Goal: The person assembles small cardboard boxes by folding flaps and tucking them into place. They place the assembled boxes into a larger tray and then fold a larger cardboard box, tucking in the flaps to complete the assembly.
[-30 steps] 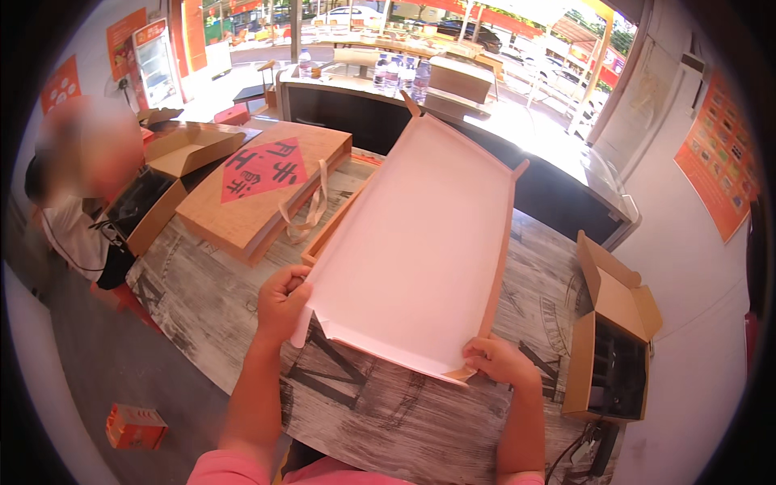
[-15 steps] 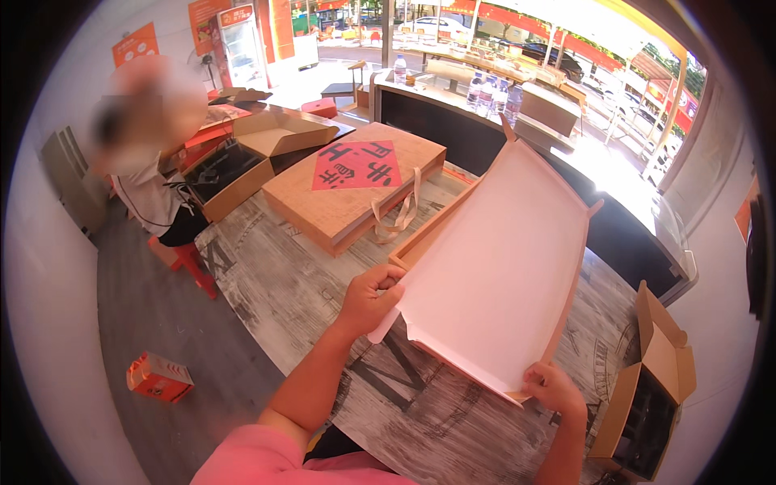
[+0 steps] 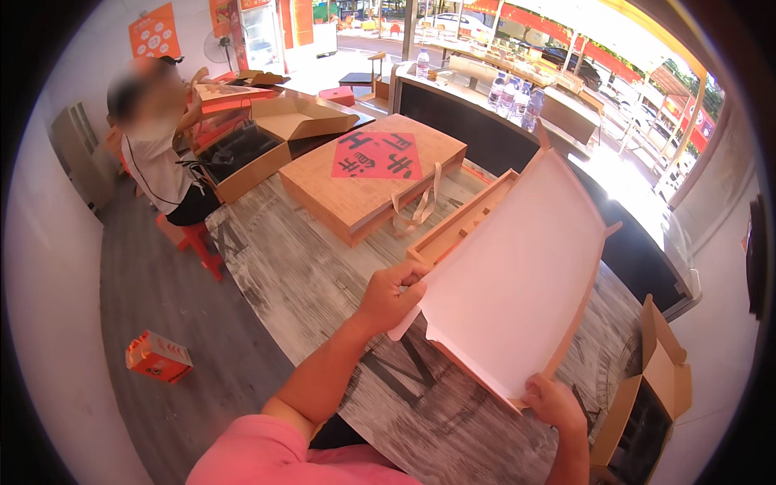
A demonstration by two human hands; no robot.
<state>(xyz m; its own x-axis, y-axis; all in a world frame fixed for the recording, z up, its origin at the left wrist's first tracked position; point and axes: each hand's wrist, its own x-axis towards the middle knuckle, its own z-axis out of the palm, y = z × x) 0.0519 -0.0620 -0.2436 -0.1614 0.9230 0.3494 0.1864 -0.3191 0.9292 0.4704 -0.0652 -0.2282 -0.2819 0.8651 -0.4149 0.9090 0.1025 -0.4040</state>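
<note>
Both my hands hold a large box lid [image 3: 517,283], white inside with brown edges, tilted above the table. My left hand [image 3: 390,299] is closed on its near left corner, thumb and fingers pinching the edge beside a loose white flap. My right hand [image 3: 554,402] grips the near right corner, with the thumb on the white inner face. Partly hidden behind the lid lies an open shallow brown tray [image 3: 453,229] with dividers inside. Left of the tray sits a closed wood-patterned gift box [image 3: 323,190] with a red paper square on top and a ribbon handle.
A grey wood-print table [image 3: 283,250] bears these things. Open cardboard boxes stand at far left [image 3: 234,190] and near right [image 3: 647,412], with dark contents. A person [image 3: 166,153] sits on a red stool at left. A red-and-white carton [image 3: 159,356] lies on the floor.
The view has turned slightly left, so things appear shifted right. The lid is tilted a little differently, and more of the tray's inside shows. Both hands keep their hold.
</note>
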